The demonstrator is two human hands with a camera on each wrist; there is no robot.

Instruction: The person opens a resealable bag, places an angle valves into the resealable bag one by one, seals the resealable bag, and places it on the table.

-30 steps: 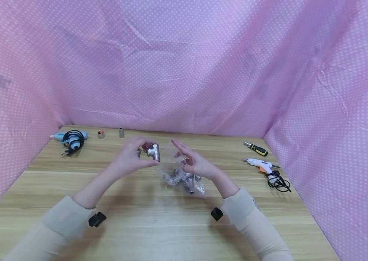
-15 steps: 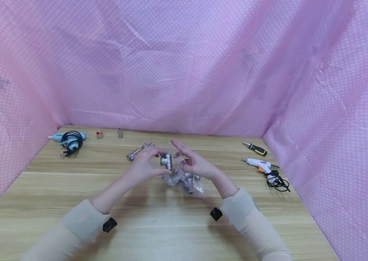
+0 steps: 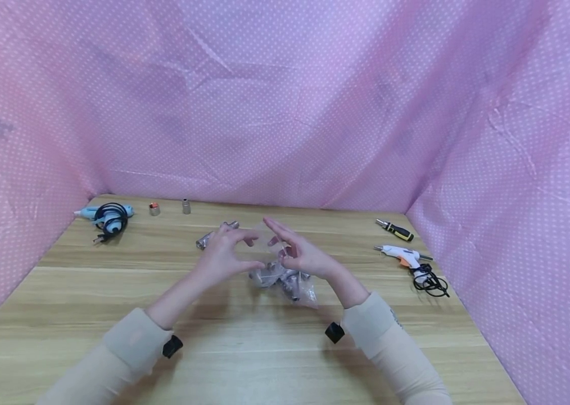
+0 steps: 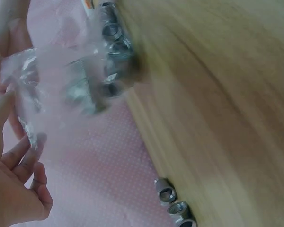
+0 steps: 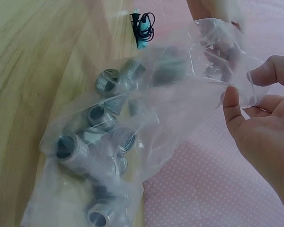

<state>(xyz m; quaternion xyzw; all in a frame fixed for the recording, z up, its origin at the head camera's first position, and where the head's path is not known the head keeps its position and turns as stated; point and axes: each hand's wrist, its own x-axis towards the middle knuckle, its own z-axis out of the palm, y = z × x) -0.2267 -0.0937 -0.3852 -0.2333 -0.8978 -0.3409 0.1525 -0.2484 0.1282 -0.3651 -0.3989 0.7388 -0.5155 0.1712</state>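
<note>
A clear plastic bag [image 3: 310, 295] with several metal pipe fittings [image 5: 73, 149] in it rests on the table, its mouth raised between the hands. My right hand [image 3: 307, 259] holds the bag's rim, with the index finger stretched along it. At the mouth's other side is my left hand [image 3: 221, 256], thumb and fingers spread apart, nothing between them. A blurred metal fitting [image 4: 85, 90] shows within the bag below the left hand's fingers. Two more metal fittings lie on the table beyond the left hand, one being a threaded fitting [image 3: 203, 242].
At the back left lie a blue glue gun [image 3: 109, 216] with a black cord, a small metal piece with an orange-red part [image 3: 154, 209] and a metal cylinder [image 3: 186, 206]. On the right are a yellow-black screwdriver [image 3: 397, 230] and a white glue gun [image 3: 401, 254]. Pink dotted cloth [image 3: 285, 112] surrounds the table.
My left hand has moved right to the bag's mouth with a metal tee fitting and let it go into the bag. The right hand has stayed at the rim.
</note>
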